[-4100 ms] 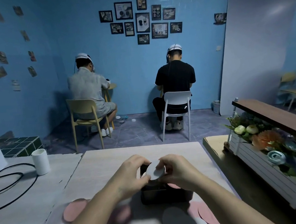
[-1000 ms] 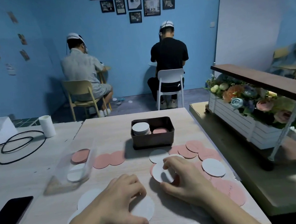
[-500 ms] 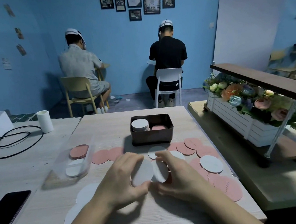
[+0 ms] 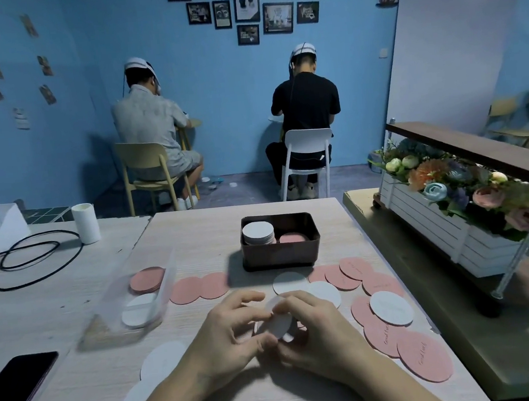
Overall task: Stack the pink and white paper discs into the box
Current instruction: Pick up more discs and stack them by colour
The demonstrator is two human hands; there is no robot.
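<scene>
Since table [image 4: 214, 231] carries scattered discs [image 4: 424, 359] toward near and right edges, sort by colour.
- Box [image 4: 281, 257]: toward far edge, centred. White stack [image 4: 257, 231] in left half; pink stack [image 4: 291, 237] in right half, lower.
- Left hand [image 4: 228, 336], right hand [image 4: 315, 337]: fingers curled, together pinching white discs [image 4: 280, 323] just above table centre; count unclear.
- Align edges flush before transfer. Lower onto white stack, not pink. Release only when seated.

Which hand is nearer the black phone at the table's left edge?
Left. The left hand sits right of the phone; the right hand lies farther right, beyond it.
</scene>
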